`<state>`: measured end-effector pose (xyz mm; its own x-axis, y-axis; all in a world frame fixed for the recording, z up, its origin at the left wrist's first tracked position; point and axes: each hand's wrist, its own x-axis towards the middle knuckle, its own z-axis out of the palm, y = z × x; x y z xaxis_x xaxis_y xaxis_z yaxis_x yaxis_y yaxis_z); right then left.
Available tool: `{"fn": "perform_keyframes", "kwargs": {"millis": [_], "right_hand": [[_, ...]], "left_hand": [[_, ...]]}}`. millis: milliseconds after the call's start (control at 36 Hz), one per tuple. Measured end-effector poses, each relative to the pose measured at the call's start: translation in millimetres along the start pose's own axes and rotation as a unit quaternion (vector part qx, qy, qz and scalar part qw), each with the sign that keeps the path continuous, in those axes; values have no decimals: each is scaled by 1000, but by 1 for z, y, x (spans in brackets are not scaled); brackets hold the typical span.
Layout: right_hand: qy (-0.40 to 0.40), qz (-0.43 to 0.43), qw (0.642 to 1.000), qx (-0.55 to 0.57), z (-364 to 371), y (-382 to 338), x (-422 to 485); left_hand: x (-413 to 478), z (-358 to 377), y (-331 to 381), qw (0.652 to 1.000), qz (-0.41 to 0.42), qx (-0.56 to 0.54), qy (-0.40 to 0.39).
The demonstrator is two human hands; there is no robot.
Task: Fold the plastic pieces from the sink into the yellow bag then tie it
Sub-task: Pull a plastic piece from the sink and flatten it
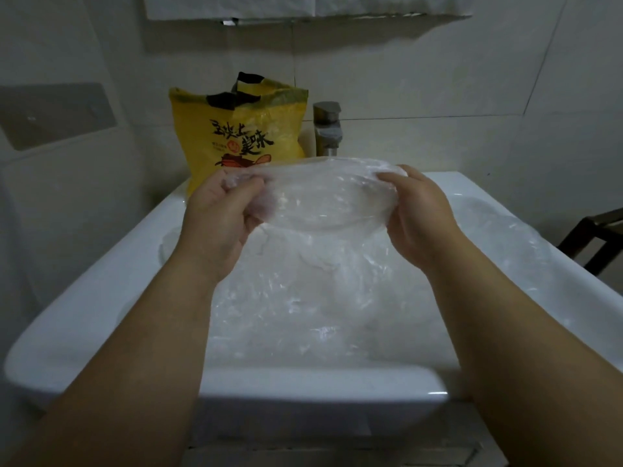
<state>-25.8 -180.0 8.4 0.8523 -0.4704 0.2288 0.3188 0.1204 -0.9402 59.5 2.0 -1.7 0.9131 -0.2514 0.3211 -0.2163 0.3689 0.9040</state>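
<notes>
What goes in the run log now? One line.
step: fold | left hand: grips sheet | right hand: grips sheet | bag: untied, at sink back | sink: more plastic

Sink [101, 298]: straight before the person, its back edge to the wall, both forearms reaching over its near rim
Plastic pile [303, 315]: in the sink basin, spreading from the middle to the right and up onto the right rim
Held plastic piece [320, 197]: above the pile, stretched between the two hands, in front of the bag and the tap
Left hand [219, 224]: grips the piece's left end, over the basin's left part
Right hand [424, 217]: grips the piece's right end, over the basin's right part
Bag [236, 136]: upright on the sink's back ledge, left of centre, just left of the tap
Tap [328, 129]: on the back ledge, right of the bag, its base hidden behind the held piece
Shelf [303, 11]: on the back wall, above the bag and the tap
Wall plate [57, 112]: on the wall, left of the bag
Frame [590, 241]: beyond the sink's right rim
</notes>
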Motion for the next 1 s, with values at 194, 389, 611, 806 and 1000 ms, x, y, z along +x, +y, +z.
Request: {"fn": "perform_keyframes", "kwargs": {"millis": [194,389,611,806,1000], "right_hand": [[46,-79,974,-206,-6,9,6],[26,-132,947,-292,-11,7,5],[-34,-132,949,-285,-4,4,1],[22,-2,994,-107,-5,1,8],[-102,130,982,94,-4,-3,7]], "left_hand": [[3,-9,-8,973,62,203,89],[-1,-8,-5,923,142,327,146],[-7,19,24,866,98,471,-136],[-8,29,2,844,-26,483,-234],[-9,34,-10,923,-70,347,-153]]}}
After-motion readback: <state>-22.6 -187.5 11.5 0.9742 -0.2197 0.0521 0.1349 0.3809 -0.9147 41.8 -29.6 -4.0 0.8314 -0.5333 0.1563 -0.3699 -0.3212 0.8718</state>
